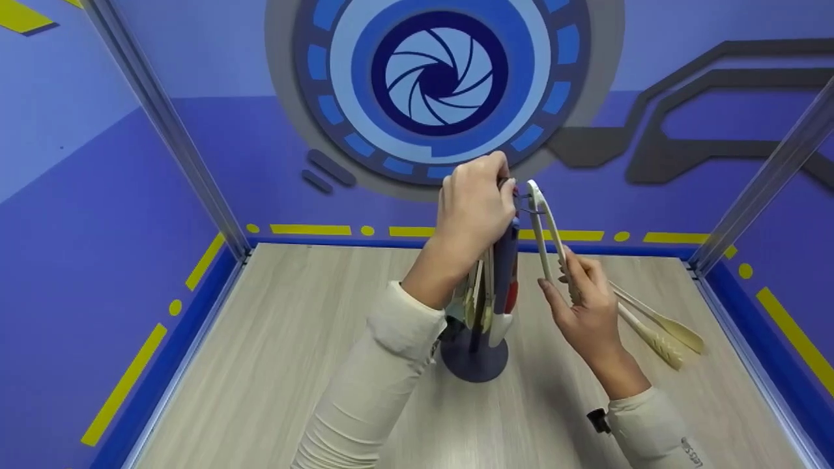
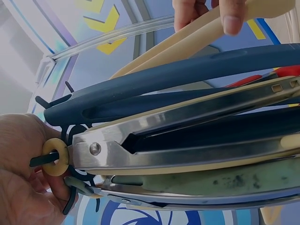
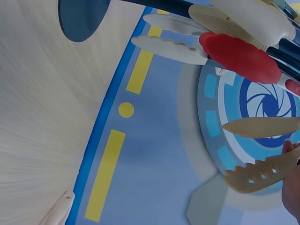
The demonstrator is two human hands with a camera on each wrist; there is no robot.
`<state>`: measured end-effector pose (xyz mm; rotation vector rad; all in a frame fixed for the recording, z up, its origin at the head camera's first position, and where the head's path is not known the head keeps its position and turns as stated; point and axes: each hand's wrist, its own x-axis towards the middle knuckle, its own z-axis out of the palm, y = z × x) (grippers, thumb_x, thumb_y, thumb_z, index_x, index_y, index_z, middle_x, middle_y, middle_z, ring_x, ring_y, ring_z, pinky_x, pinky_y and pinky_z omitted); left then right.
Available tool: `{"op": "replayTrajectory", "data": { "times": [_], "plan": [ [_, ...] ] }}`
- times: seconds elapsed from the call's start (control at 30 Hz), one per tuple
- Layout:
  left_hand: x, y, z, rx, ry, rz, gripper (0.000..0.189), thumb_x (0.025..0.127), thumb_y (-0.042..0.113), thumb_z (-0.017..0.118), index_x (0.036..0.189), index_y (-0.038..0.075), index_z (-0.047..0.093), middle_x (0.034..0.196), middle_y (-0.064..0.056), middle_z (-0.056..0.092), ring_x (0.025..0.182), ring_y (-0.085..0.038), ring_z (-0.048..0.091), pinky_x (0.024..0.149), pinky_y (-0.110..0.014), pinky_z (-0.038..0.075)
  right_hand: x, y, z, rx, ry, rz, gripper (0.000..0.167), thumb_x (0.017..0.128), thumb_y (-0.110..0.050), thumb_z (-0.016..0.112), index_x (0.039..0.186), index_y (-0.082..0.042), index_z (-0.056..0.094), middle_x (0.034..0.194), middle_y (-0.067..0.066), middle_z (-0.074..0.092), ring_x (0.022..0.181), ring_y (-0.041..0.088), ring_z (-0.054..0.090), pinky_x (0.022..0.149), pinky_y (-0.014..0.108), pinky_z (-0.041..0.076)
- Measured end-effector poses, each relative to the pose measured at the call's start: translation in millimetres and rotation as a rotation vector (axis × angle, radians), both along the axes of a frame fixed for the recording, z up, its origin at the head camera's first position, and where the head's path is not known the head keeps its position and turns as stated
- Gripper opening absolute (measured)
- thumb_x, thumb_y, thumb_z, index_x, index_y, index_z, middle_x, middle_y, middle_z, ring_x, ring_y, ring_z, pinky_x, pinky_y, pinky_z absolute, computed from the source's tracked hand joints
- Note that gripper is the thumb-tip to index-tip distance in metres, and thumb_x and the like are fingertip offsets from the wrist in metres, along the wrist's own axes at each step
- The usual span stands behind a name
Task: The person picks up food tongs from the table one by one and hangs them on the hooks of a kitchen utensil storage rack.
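Note:
A dark utensil stand (image 1: 474, 368) rises from a round base. My left hand (image 1: 472, 202) grips its top beside the hooks. My right hand (image 1: 589, 306) holds beige tongs (image 1: 539, 225) between thumb and fingers, their upper end at a hook on the stand's right side. Whether the hook passes through them cannot be told. In the right wrist view, the tongs' toothed arm (image 3: 258, 176) and smooth arm (image 3: 262, 127) stand apart. Metal tongs (image 2: 187, 157) hang by a beige ring near my left hand. Dark blue tongs (image 2: 187, 70) and a greenish utensil (image 2: 225, 178) hang beside them.
Beige utensils lie on the table (image 1: 313, 352) at right: a spoon-like head (image 1: 681, 333) and a slotted one (image 1: 663, 348), their handles partly behind my right hand. A red-tipped utensil (image 3: 239, 56) hangs low on the stand. Blue walls and metal posts (image 1: 172, 130) enclose the table.

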<state>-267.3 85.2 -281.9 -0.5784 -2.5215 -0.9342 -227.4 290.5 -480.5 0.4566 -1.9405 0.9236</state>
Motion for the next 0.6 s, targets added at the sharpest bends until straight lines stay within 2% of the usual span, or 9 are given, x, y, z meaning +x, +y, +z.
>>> {"op": "replayTrajectory", "data": {
  "times": [0.23, 0.3, 0.6],
  "plan": [
    [-1.0, 0.0, 0.6, -0.009, -0.009, 0.006, 0.015, 0.107, 0.025, 0.067, 0.097, 0.014, 0.067, 0.096, 0.0, 0.074, 0.085, -0.02, 0.073, 0.075, -0.034, 0.06, -3.9, -10.8, -4.7, -0.016, -0.017, 0.001, 0.072, 0.08, 0.009, 0.087, 0.147, 0.0, 0.062, 0.112, 0.025, 0.066, 0.097, 0.028, 0.066, 0.095, 0.005, 0.048],
    [-1.1, -0.1, 0.5, -0.015, -0.004, 0.013, 0.015, 0.107, 0.025, 0.067, 0.097, 0.014, 0.067, 0.097, 0.0, 0.074, 0.087, -0.02, 0.074, 0.077, -0.034, 0.06, -5.2, -14.2, -5.4, -0.019, -0.014, 0.005, 0.072, 0.08, 0.008, 0.088, 0.147, -0.001, 0.062, 0.112, 0.025, 0.067, 0.097, 0.031, 0.067, 0.096, 0.005, 0.048],
    [-0.4, 0.2, 0.7, -0.012, -0.003, 0.021, 0.014, 0.106, 0.024, 0.068, 0.096, 0.014, 0.067, 0.098, 0.001, 0.075, 0.087, -0.02, 0.073, 0.077, -0.035, 0.059, -10.1, -25.0, -11.2, -0.026, 0.012, 0.006, 0.07, 0.078, 0.008, 0.089, 0.144, 0.0, 0.065, 0.106, 0.024, 0.068, 0.091, 0.03, 0.068, 0.09, 0.011, 0.051]
  ]
}}
